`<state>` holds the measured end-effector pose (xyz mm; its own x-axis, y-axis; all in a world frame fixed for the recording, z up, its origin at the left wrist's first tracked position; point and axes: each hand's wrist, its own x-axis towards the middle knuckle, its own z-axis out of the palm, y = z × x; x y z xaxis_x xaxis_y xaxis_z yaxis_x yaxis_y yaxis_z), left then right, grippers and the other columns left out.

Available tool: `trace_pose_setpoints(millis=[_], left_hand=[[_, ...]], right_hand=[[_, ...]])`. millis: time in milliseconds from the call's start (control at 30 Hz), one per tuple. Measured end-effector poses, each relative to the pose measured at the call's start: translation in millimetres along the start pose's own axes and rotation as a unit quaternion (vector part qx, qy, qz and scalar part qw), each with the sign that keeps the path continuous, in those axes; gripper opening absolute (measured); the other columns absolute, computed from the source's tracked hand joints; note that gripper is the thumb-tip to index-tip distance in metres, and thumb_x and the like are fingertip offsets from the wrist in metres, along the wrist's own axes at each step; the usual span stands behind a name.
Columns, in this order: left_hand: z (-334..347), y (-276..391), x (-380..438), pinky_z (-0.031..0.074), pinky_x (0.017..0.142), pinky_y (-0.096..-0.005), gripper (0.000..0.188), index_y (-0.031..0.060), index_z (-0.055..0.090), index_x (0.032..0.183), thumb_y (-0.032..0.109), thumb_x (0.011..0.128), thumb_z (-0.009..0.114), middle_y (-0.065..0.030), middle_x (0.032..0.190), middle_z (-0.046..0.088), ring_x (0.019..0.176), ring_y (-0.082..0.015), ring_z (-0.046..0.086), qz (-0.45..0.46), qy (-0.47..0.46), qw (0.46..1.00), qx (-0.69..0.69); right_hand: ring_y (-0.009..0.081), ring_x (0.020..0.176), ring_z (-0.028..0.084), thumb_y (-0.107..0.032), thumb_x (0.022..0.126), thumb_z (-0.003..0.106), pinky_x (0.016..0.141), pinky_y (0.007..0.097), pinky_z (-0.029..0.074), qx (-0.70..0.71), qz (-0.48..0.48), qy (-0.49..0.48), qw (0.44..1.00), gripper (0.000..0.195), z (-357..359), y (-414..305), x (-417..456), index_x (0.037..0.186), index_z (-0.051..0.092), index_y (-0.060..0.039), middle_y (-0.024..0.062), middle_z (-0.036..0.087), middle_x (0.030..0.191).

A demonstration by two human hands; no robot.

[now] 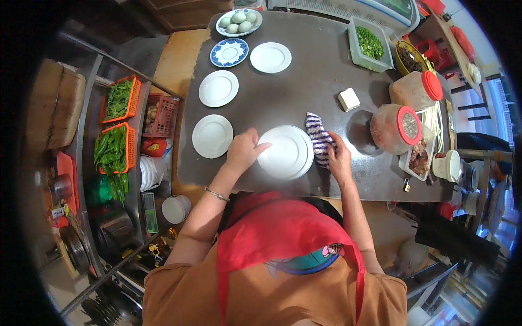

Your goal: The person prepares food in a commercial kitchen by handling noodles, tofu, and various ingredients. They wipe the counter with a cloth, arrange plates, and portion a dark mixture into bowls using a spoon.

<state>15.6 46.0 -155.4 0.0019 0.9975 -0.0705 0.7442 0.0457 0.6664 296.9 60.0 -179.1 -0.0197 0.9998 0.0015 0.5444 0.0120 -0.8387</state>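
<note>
In front of me is a small stack of white plates (282, 153), its top plate slightly offset from the one beneath. My left hand (243, 150) grips the stack's left rim, thumb over the top plate; the fingers' undersides are hidden. On the other side, my right hand (339, 157) holds a striped purple-and-white cloth (319, 134) that touches or nearly touches the plates' right edge. Single white plates lie to the left, one (212, 136) beside my left hand, one (218, 88) behind it and another (270, 58) farther back. A blue-patterned plate (229, 52) rests near them.
A dish of eggs (238, 22) stands at the far left of the table (301, 36). To the right are a white block (349, 100), red-lidded jars (393, 128), a tub of chopped greens (369, 45), a meat container (420, 157) and a padlock (407, 185). Pepper baskets (112, 148) sit on the left shelf.
</note>
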Motion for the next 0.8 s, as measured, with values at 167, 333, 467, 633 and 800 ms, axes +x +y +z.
trace_pose_setpoints(millis=[167, 333, 467, 633, 800], left_hand=[[-17, -3, -9, 0.045, 0.050, -0.0346, 0.032, 0.0020, 0.046, 0.069, 0.024, 0.078, 0.068, -0.0117, 0.062, 0.053, 0.058, -0.0230, 0.058, -0.084, -0.106, 0.986, -0.101], [-36, 17, -35, 0.052, 0.058, -0.0272, 0.017, 0.0005, 0.056, 0.097, 0.012, 0.086, 0.059, -0.0061, 0.089, 0.061, 0.079, -0.0130, 0.061, -0.151, -0.126, 0.886, -0.421], [-26, 41, -44, 0.051, 0.071, -0.0270, 0.024, 0.0006, 0.054, 0.108, 0.007, 0.085, 0.058, -0.0068, 0.099, 0.061, 0.088, -0.0132, 0.059, -0.082, -0.057, 0.882, -0.461], [-14, 62, -44, 0.046, 0.079, -0.0302, 0.027, -0.0045, 0.052, 0.109, 0.011, 0.087, 0.055, -0.0126, 0.098, 0.063, 0.091, -0.0144, 0.057, 0.034, -0.042, 0.913, -0.404], [-5, 59, -30, 0.046, 0.069, -0.0405, 0.027, -0.0052, 0.051, 0.100, 0.018, 0.087, 0.056, -0.0246, 0.088, 0.060, 0.078, -0.0310, 0.060, -0.046, 0.065, 0.934, -0.347]], right_hand=[[0.0203, 0.081, 0.061, 0.001, 0.081, 0.053, 0.075, 0.0311, 0.047, 0.085, 0.024, 0.008, 0.996, 0.033, -12, -1, -3, 0.113, 0.057, -0.0047, 0.0140, 0.064, 0.090], [0.0214, 0.073, 0.062, -0.002, 0.082, 0.054, 0.067, 0.0321, 0.050, 0.060, -0.069, 0.019, 0.996, 0.031, -27, -57, -21, 0.112, 0.058, -0.0023, 0.0164, 0.063, 0.091], [0.0285, 0.100, 0.058, 0.001, 0.082, 0.051, 0.080, 0.0360, 0.048, 0.071, -0.118, -0.066, 0.988, 0.041, -11, -130, -49, 0.122, 0.051, -0.0071, 0.0167, 0.054, 0.115], [0.0284, 0.130, 0.034, -0.006, 0.079, 0.051, 0.096, 0.0514, 0.024, -0.184, -0.289, -0.080, 0.936, 0.045, 48, -126, -13, 0.122, 0.052, -0.0165, 0.0078, 0.040, 0.139], [0.0291, 0.125, 0.039, -0.010, 0.079, 0.051, 0.093, 0.0478, 0.028, -0.116, -0.238, 0.052, 0.963, 0.045, 58, -125, 26, 0.124, 0.050, -0.0136, 0.0072, 0.043, 0.136]])
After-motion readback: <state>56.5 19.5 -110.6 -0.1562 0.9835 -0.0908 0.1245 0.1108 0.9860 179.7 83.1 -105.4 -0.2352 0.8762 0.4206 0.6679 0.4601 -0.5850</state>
